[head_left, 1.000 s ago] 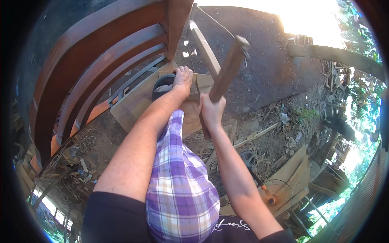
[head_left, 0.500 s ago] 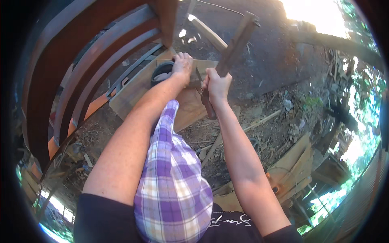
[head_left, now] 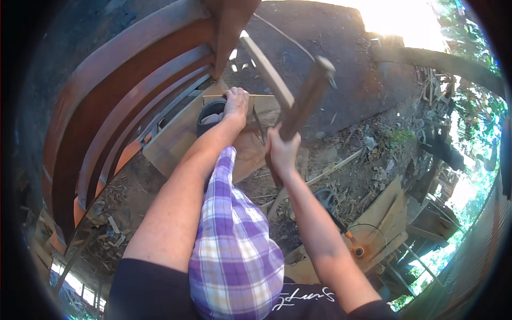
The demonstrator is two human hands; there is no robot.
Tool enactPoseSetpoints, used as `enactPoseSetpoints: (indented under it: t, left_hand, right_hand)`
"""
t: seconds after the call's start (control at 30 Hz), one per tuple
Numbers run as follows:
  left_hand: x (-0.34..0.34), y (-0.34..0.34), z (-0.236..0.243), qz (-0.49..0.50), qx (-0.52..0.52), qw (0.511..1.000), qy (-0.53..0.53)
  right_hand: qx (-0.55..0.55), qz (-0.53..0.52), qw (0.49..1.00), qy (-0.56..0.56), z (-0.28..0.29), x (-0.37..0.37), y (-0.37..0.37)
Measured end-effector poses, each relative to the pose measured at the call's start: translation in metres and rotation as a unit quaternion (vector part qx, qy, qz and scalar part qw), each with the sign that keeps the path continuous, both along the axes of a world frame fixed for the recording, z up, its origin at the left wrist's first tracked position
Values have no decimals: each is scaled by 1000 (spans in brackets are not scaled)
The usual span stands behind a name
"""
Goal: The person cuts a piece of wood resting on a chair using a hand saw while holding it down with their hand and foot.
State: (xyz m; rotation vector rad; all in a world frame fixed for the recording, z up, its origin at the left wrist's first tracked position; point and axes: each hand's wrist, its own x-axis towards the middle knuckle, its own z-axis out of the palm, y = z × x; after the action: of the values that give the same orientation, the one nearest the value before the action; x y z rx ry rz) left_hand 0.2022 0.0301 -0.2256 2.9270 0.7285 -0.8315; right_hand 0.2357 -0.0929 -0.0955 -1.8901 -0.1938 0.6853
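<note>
My right hand [head_left: 282, 149] is closed around the upright wooden end of a frame saw [head_left: 305, 101]. The saw's wooden crossbar [head_left: 268, 72] stretches away from me, with a thin cord beyond it. Its narrow dark blade [head_left: 258, 124] stands at the right part of a light brown wooden board [head_left: 176, 136]. With fingers curled over the far edge, my left hand [head_left: 236, 106] grips the board left of the blade. Beside that hand, a foot in a dark sandal [head_left: 210, 116] presses on the board. My knee in purple plaid cloth [head_left: 234, 234] hides part of the near side.
Reddish-brown curved wooden slats [head_left: 144, 56] rise close on the left. Wood scraps and shavings [head_left: 368, 160] litter the dirt floor at right. An orange-and-black tool [head_left: 358, 250] lies by a thin wooden sheet [head_left: 392, 213] at lower right. A beam [head_left: 437, 61] crosses the upper right.
My right hand has drawn the saw nearer to me. My left hand keeps its hold on the board's far edge. The whole view has shifted slightly.
</note>
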Motion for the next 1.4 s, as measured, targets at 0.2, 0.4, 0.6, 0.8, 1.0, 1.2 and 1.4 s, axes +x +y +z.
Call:
enactPoseSetpoints:
  t: [0.2, 0.4, 0.6, 0.8, 1.0, 1.2, 1.4]
  left_hand:
    - [0, -1, 6, -18, 8, 1000, 20]
    - [3, 6, 20, -24, -23, 998, 48]
    - [-1, 2, 21, -27, -30, 998, 41]
    - [3, 11, 21, -34, -55, 997, 48]
    - [10, 7, 48, -15, -63, 996, 68]
    - [14, 7, 40, -1, -61, 995, 75]
    - [8, 6, 22, -12, -34, 999, 36]
  right_hand:
    - [-54, 53, 996, -55, -77, 24, 37]
    - [-13, -5, 996, 83, 80, -31, -49]
    - [30, -30, 994, 97, 46, -24, -49]
    - [-5, -2, 1000, -17, -73, 18, 42]
    - [-23, 14, 1000, -15, 47, -20, -42]
    - [-26, 4, 1000, 16, 77, -15, -43]
    - [-21, 4, 999, -27, -34, 24, 37]
